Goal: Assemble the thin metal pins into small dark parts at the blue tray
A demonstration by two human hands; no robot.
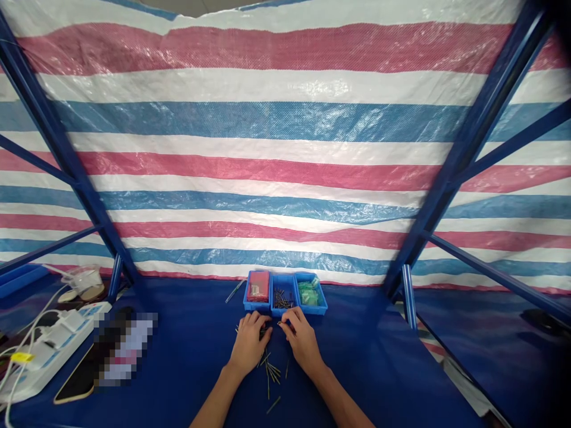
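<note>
My left hand is curled low over the blue tabletop, in front of the bins, with thin metal rods showing between its thumb and fingers. My right hand pinches a small thin piece, only its tip showing at the fingertips; it looks like one of the rods. Loose thin rods, perhaps drill bits, lie fanned on the table between my forearms. Just beyond my hands, the middle blue bin holds several dark rods. The left bin holds a red packet, the right one green packets.
A pen-like stick lies left of the bins. At the left stand a white power strip with plugs and cables, and a phone. Blue metal posts rise on both sides before a striped sheet.
</note>
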